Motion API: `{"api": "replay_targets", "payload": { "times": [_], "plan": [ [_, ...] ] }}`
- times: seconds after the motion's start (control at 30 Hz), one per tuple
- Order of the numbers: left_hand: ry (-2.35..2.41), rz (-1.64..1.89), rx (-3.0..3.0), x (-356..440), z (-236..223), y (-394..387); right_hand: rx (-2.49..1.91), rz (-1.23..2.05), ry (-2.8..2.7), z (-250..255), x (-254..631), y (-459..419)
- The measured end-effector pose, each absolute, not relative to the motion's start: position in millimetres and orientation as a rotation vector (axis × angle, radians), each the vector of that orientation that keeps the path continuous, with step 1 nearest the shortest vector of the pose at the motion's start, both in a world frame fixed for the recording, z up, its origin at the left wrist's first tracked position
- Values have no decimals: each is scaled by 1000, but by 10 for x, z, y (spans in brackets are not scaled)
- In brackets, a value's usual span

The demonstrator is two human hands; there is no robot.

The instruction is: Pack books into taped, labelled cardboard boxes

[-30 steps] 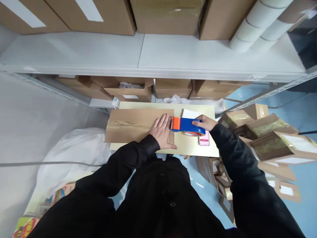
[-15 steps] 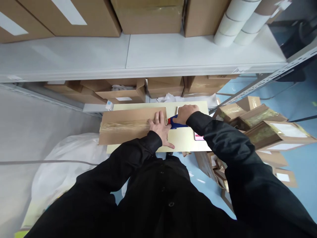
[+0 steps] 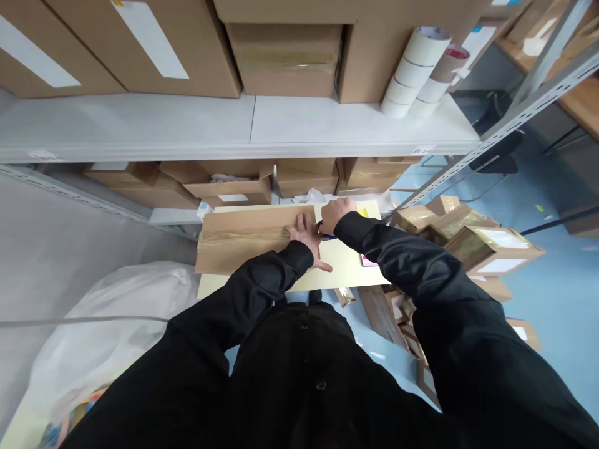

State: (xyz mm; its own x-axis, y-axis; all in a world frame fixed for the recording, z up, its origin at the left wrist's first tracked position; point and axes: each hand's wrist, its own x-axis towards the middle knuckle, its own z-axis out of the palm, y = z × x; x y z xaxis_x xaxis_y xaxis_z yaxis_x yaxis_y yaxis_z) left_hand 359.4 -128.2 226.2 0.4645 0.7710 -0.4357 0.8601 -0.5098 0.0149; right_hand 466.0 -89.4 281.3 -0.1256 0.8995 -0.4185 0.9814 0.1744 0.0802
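A long brown cardboard box lies on the pale yellow board, with clear tape along its top. My left hand rests on the box's right end, fingers spread and thumb stretched out over the board. In my right hand is a tape dispenser, held against the box's right end. Only a small blue part of it shows beneath my fist. The dispenser's front edge is hidden between my two hands. Near my right sleeve a pink-screened phone is partly covered.
Ahead, a grey shelf carries large cartons and stacked tape rolls. Below it are open boxes. Taped cartons are piled to the right on the blue floor. A white plastic bag sits to the left.
My right hand has turned over and brought the tape dispenser left, down against the box's end. My left hand stays on the box, its fingers more spread. The view has tilted up.
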Motion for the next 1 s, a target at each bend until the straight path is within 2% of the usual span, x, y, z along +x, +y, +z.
{"api": "replay_targets", "payload": {
  "times": [0.27, 0.53, 0.8, 1.0],
  "plan": [
    [1545, -498, 2506, 3673, 2165, -1386, 1767, -357, 1951, 2613, 4725, -1143],
    [1303, -302, 2618, 3062, 2101, -1291, 2265, -279, 1801, 2585, 5532, -1534],
    [1766, -170, 2426, 2906, 1994, -913, 2509, -266, 1757, 2417, 5301, -1820],
    [1897, -100, 2367, 2621, 2009, -450, 2550, -295, 1796, 2222, 5422, -1822]
  ]
}}
